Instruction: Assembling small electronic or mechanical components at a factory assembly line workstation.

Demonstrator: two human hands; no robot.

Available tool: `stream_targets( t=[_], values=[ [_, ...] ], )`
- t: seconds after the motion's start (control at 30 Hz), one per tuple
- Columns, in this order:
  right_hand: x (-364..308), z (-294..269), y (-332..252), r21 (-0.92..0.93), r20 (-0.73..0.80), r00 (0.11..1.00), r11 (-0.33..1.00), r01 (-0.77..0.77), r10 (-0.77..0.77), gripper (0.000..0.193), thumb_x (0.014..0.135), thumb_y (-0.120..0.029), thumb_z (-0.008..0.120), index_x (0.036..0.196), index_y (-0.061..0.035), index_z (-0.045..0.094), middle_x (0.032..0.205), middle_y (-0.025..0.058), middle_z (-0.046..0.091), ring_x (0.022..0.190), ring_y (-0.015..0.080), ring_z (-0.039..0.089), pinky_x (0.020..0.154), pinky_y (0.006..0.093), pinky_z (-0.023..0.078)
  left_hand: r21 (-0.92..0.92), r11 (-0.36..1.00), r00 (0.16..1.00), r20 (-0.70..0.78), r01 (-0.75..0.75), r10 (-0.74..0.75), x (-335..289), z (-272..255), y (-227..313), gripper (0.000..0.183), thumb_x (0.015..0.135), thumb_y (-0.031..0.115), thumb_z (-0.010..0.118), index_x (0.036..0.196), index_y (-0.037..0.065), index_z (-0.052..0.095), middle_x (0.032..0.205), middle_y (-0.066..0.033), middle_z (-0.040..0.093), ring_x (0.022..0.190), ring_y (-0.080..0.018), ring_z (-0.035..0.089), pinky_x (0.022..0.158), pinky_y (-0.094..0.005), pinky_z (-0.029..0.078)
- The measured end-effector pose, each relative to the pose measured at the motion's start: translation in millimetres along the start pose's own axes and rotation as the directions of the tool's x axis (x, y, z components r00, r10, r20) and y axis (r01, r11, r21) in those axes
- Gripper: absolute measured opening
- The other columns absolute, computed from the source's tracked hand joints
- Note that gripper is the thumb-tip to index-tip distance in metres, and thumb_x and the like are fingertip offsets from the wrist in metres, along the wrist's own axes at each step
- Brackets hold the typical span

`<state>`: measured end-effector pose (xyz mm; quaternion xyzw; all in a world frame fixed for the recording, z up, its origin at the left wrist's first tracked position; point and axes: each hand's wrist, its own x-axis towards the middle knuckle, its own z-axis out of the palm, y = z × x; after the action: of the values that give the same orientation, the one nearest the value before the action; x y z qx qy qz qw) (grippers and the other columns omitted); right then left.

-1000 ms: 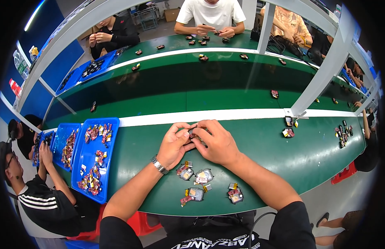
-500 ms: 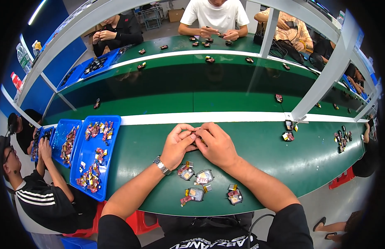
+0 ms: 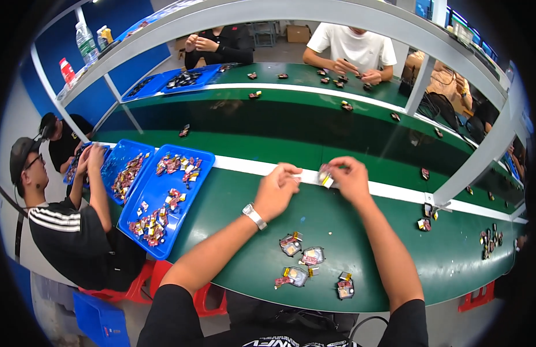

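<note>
My right hand (image 3: pixel 351 180) pinches a small electronic assembly (image 3: pixel 325 177) with a silver-and-yellow battery pouch, over the white strip along the bench. To its left, my left hand (image 3: pixel 276 192), with a watch on the wrist, has thumb and fingers pinched together; a tiny pale bit may be at the fingertips, too small to name. Below my hands on the green bench lie several opened black device shells with circuit boards and batteries, among them one shell (image 3: pixel 313 255) in the middle and another (image 3: pixel 345 285) nearer the front edge.
A blue tray (image 3: pixel 207 160) of red circuit boards and batteries stands left, beside another blue tray (image 3: pixel 122 144). A grey frame post (image 3: pixel 476 156) rises at the right, near more small assemblies (image 3: pixel 424 224). Across the bench and at left, other people (image 3: pixel 355 49) work.
My hands have come apart from working together. The right one has moved right with the assembly, now visible in its fingers. The whole view has swung left.
</note>
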<state>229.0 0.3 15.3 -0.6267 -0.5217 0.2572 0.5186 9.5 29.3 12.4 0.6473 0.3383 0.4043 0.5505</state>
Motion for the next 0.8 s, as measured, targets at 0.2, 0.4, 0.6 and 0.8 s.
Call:
stream_targets(
  t=[0.2,0.4,0.6,0.8],
  values=[
    [42.1,-12.3,24.5,-0.377,-0.257,0.957,0.926,0.027,-0.133,0.025,0.082,-0.012,0.074,0.102,-0.0002,0.068,0.099,0.0108,0.067,0.082,0.0228,0.065,0.076,0.0342,0.052,0.761,0.639,0.883,-0.373,0.114,0.286,91.2,-156.9,7.6,0.022,0.08,0.018,0.066,0.096,0.004,0.069,0.102,-0.0187,0.071,0.089,-0.0334,0.07,0.081,-0.0414,0.055],
    [-42.8,-19.0,-18.9,-0.319,-0.084,0.924,0.888,0.33,-0.374,0.031,0.081,0.001,0.067,0.111,-0.002,0.061,0.109,0.0117,0.061,0.082,0.0192,0.06,0.068,0.0287,0.052,0.683,0.201,0.689,-0.723,0.702,0.05,128.1,-302.0,-1.4,0.04,0.082,0.034,0.07,0.11,0.006,0.07,0.117,-0.0199,0.067,0.111,-0.0366,0.064,0.095,-0.0452,0.052],
    [-70.8,-18.8,-8.6,-0.244,0.014,0.963,0.933,0.263,-0.268,0.024,0.082,-0.002,0.066,0.107,-0.0032,0.065,0.104,0.0107,0.063,0.081,0.0211,0.065,0.071,0.0305,0.054,0.707,0.118,0.71,-0.704,0.697,0.018,145.5,-322.9,-23.0,0.043,0.082,0.033,0.073,0.117,0.008,0.069,0.119,-0.0205,0.067,0.112,-0.037,0.064,0.095,-0.046,0.052],
    [-63.1,-19.0,-4.3,-0.246,0.003,0.954,0.925,0.29,-0.299,0.023,0.083,-0.001,0.065,0.106,-0.003,0.065,0.1,0.011,0.063,0.079,0.0236,0.064,0.07,0.033,0.053,0.882,0.338,0.878,-0.416,0.327,0.237,145.6,-233.4,-6.5,0.043,0.075,0.02,0.073,0.116,0.007,0.068,0.11,-0.0194,0.07,0.105,-0.0349,0.067,0.093,-0.0417,0.053]
  ],
)
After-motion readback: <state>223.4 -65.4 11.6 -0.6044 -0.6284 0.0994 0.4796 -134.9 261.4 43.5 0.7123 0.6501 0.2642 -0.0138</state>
